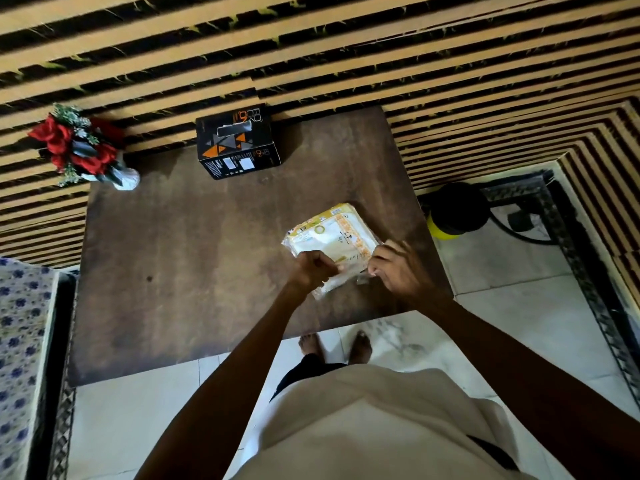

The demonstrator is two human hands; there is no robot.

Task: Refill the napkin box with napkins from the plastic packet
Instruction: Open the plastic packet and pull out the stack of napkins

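Observation:
A plastic packet of napkins [333, 236], white with yellow and orange print, lies flat on the dark brown table [194, 258], right of its middle. My left hand [313, 270] is closed on the packet's near edge. My right hand [398, 266] pinches the clear plastic at the packet's near right corner. The napkin box [238, 142], black with orange triangles and a slot on top, stands at the table's far edge against the wall, well apart from both hands.
A vase of red artificial flowers [81, 147] stands on the table's far left corner. A black and yellow canister [453, 211] sits on the tiled floor to the right. A floral-patterned cloth [20, 341] lies at the left. The striped wall [311, 46] runs behind the table.

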